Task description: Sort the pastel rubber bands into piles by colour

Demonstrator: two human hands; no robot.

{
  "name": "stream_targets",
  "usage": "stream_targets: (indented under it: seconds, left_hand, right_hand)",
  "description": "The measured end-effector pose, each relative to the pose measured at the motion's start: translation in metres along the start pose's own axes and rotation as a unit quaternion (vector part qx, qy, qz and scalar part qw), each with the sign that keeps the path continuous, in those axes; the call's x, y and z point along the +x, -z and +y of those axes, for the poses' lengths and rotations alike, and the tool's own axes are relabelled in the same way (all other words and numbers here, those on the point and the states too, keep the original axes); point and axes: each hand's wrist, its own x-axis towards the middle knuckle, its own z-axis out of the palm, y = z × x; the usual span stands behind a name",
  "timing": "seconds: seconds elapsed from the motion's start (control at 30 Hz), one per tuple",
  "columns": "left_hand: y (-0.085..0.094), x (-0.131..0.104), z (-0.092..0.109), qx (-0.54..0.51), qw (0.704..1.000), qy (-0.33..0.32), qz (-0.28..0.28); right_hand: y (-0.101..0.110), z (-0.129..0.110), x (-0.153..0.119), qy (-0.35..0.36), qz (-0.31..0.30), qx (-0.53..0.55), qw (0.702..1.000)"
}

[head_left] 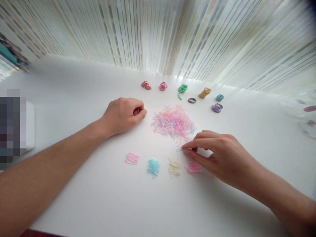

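Pastel strands point(173, 121), thin and slightly glossy, are shown in a loose, tangled heap at the middle of a white counter point(98, 191), with pink and peach dominant and pale blue and lilac mixed through. One pale blue strand point(179, 150), short and slender, is pinched between the thumb and forefinger of the right hand point(223, 156), its free end pointed left, just below the heap's lower edge. The left hand point(120, 115) is set to the left of the heap, its fingers loosely curled shut and the thumb brought close to the forefinger; whether anything is held there cannot be told. Nearer the camera, four small sorted bunches are laid in a row: a light pink bunch point(132, 158) of nearly parallel strands, a turquoise bunch point(153, 167) packed more densely, a cream bunch point(174, 167) with ends splayed, and a deeper pink bunch point(194, 167), seen right beside the right hand and partly covered by it. Beyond the heap, coiled bands are arranged in red point(146, 85), pink point(163, 86), green point(182, 88), yellow point(204, 93), blue point(219, 97) and purple point(217, 108), with a dark multicolored ring point(192, 100) placed among them. The far side is lined by a striped curtain point(158, 36), brightly lit.
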Motion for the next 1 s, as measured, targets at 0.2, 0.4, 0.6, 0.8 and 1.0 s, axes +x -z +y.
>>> stream_targets:
  seconds: [0.2,0.4,0.6,0.8,1.0]
  left_hand:
    - [0.0006,-0.0001,0.0015,-0.009,1.0,0.005,-0.004]
    - [0.0005,0.0,0.0007,-0.011,1.0,0.001,-0.005]
    - [-0.0004,-0.0002,0.0,-0.008,1.0,-0.002,-0.001]
    - [-0.0006,-0.0003,0.0004,-0.009,1.0,-0.006,0.003]
    - [-0.0003,-0.0004,0.0002,-0.011,1.0,-0.009,0.005]
  right_hand:
    - [-0.0012,0.0008,-0.0002,0.025,0.008,-0.018,0.999]
    - [-0.0029,0.0029,-0.002,0.064,0.009,-0.039,0.997]
    - [-0.0028,0.0042,-0.0033,0.076,0.004,-0.048,0.996]
    - [-0.0052,0.0049,-0.0049,0.085,-0.001,-0.058,0.995]
    - [-0.0082,0.0063,-0.006,0.086,-0.002,-0.061,0.994]
